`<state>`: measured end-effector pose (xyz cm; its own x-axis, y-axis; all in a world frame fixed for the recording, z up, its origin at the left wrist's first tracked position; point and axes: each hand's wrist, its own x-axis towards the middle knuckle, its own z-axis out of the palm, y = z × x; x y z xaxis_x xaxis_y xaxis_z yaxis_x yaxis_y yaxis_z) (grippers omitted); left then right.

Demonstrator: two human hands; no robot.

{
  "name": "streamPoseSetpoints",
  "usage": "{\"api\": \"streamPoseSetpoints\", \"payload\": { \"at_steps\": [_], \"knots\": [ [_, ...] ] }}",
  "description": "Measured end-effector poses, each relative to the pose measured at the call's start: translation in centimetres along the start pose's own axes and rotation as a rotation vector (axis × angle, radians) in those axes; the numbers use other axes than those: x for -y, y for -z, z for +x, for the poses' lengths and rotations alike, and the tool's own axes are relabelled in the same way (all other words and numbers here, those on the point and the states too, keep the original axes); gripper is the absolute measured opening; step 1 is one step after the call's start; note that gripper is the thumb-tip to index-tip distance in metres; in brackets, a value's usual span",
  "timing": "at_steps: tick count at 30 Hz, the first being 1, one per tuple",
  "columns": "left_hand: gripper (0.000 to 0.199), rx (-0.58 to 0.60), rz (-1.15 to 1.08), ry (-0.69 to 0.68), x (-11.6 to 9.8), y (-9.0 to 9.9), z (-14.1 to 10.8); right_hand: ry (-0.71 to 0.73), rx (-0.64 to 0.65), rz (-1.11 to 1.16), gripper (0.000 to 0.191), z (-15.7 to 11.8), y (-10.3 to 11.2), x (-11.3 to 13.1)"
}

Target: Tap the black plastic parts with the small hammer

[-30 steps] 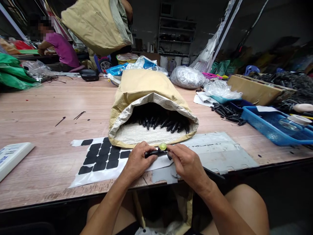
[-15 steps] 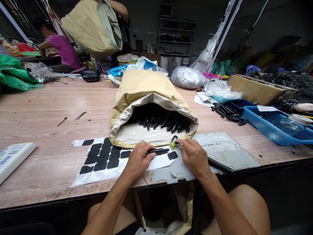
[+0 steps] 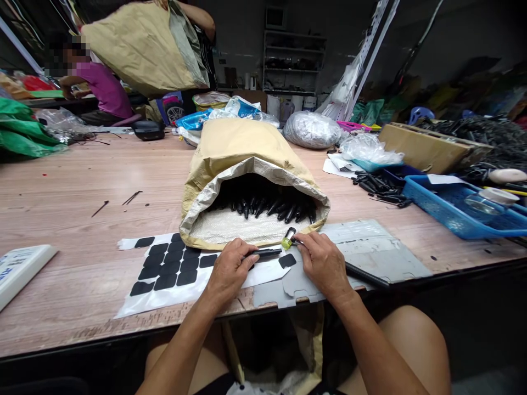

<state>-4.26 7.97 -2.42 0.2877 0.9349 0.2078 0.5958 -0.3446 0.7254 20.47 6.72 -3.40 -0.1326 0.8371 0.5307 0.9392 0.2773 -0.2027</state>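
Observation:
My left hand (image 3: 230, 270) is closed around a slim black tube (image 3: 265, 253) that looks like a pen and points right. Thumb and fingers of my right hand (image 3: 323, 262) pinch a small dark stick-like piece (image 3: 295, 240). Touching or just behind that piece is a small clear and yellow-green item (image 3: 289, 238), whose kind I cannot make out. Between my hands, a black rounded square sticker (image 3: 287, 261) lies on white backing paper. A tan woven sack (image 3: 247, 137) opens toward me, with several black pen-like pieces (image 3: 288, 210) inside.
A sheet of black stickers (image 3: 168, 263) lies left of my hands. On the right are a grey board (image 3: 382, 252), a thick black rod (image 3: 366, 275) and a blue basket (image 3: 465, 219). A white box-like device (image 3: 24, 269) sits at left. Behind, a person holds up a large sack (image 3: 140, 49).
The view has shifted slightly. My hands keep nearly the same pose, with the small dark piece still beside the yellow-green item. The person behind has swung the large sack leftward and tilted it.

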Motion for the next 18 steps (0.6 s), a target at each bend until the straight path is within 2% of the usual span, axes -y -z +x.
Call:
{"api": "streamPoseSetpoints", "payload": {
  "at_steps": [5, 9, 11, 14, 16, 18],
  "knots": [
    [0.023, 0.004, 0.005, -0.005, 0.3, -0.3, 0.2, -0.015, 0.011, -0.01, 0.025, 0.0, 0.0, 0.0],
    [0.025, 0.036, -0.18, 0.008, -1.2, 1.3, -0.7, -0.013, 0.01, -0.015, 0.025, 0.0, 0.0, 0.1],
    [0.026, 0.179, -0.321, 0.033, -2.9, 2.5, -2.1, -0.008, 0.01, -0.014, 0.025, 0.0, 0.0, 0.0],
    [0.024, 0.591, -0.416, 0.124, -5.1, 3.0, -5.1, -0.004, 0.012, -0.014, 0.025, 0.0, 0.0, 0.0],
    [0.02, 0.775, -0.361, 0.218, -5.4, 1.5, -7.2, -0.008, 0.01, -0.013, 0.025, 0.0, 0.0, 0.0],
    [0.021, 0.796, -0.251, 0.343, -4.2, -1.4, -8.9, -0.012, 0.01, -0.015, 0.025, 0.1, 0.0, 0.0]
  ]
}}
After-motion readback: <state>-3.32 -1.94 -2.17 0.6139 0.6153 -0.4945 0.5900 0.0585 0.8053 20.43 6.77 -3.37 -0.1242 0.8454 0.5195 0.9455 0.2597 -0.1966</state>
